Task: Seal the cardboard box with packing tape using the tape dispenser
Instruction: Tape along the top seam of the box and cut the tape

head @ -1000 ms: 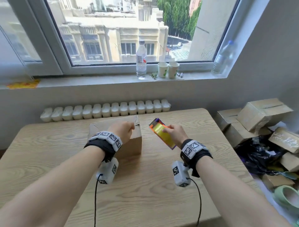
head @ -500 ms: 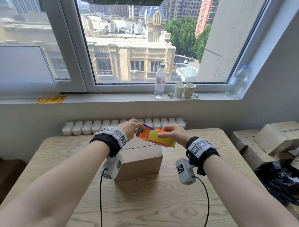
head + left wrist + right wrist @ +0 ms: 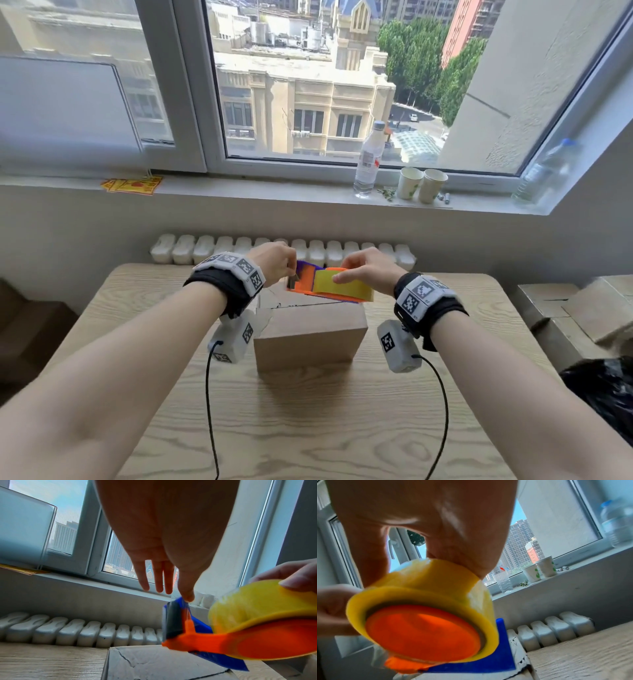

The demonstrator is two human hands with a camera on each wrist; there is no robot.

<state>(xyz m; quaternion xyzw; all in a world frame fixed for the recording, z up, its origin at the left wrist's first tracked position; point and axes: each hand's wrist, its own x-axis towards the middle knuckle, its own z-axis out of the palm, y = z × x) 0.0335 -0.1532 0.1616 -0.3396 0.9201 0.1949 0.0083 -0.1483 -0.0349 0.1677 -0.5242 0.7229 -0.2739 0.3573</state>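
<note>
The one plain brown cardboard box [image 3: 310, 334] sits closed on the wooden table [image 3: 308, 428]. Above its left end, the left hand [image 3: 274, 262] pinches at the cutter end of the one orange-and-blue plastic tape dispenser [image 3: 329, 284], probably to free the tape's loose end. Above its right end, the right hand [image 3: 368, 274] curls round the single yellow tape roll [image 3: 342, 284], steadying it.
</note>
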